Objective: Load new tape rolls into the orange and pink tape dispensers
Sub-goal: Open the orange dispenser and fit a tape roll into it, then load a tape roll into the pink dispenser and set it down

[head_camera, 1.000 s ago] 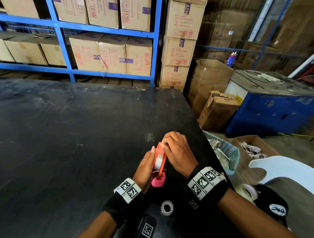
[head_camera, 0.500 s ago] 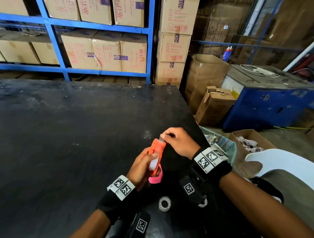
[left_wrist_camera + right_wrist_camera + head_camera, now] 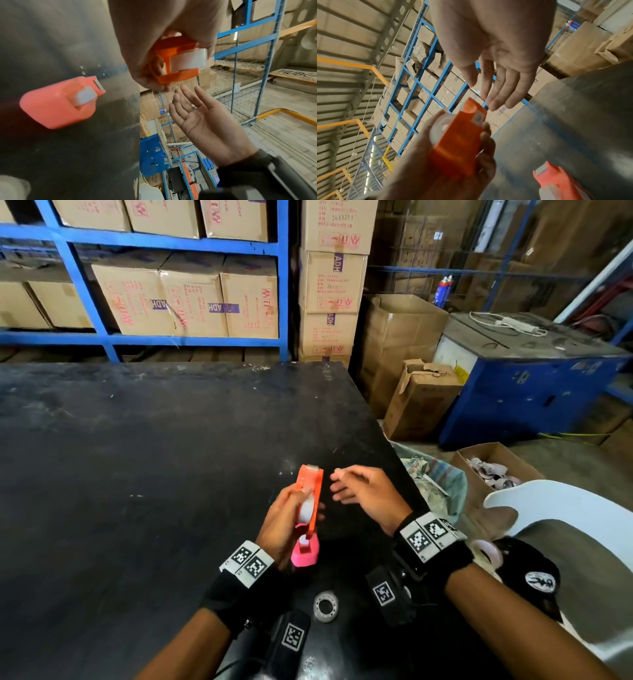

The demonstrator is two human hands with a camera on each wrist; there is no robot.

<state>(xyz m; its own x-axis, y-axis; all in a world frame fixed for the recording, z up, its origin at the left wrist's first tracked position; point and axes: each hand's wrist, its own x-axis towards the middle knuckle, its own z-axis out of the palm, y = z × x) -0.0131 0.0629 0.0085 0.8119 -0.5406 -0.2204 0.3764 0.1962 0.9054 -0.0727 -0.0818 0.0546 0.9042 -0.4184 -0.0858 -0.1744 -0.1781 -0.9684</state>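
Note:
My left hand [image 3: 291,515] grips the orange tape dispenser [image 3: 310,491] above the black table [image 3: 137,474], cutter end pointing away. A whitish tape roll [image 3: 187,61] sits inside it, under my thumb. The same orange dispenser [image 3: 458,136] shows in the right wrist view. My right hand [image 3: 359,489] hovers just right of it with fingers straight, holding nothing. The pink dispenser [image 3: 305,553] lies on the table under my left hand, with tape in it [image 3: 85,96]. A spent tape core [image 3: 326,606] lies nearer to me.
The table's right edge [image 3: 383,433] runs close beside my right hand. Beyond it are a white plastic chair [image 3: 548,508], a bag of scraps [image 3: 435,481], open cardboard boxes [image 3: 421,402] and a blue machine [image 3: 531,392]. Blue shelving with cartons [image 3: 191,299] stands behind the table.
My right hand has let go of the orange dispenser's cutter end and drawn off to the right with fingers spread. The left hand still holds the dispenser, tilted more upright.

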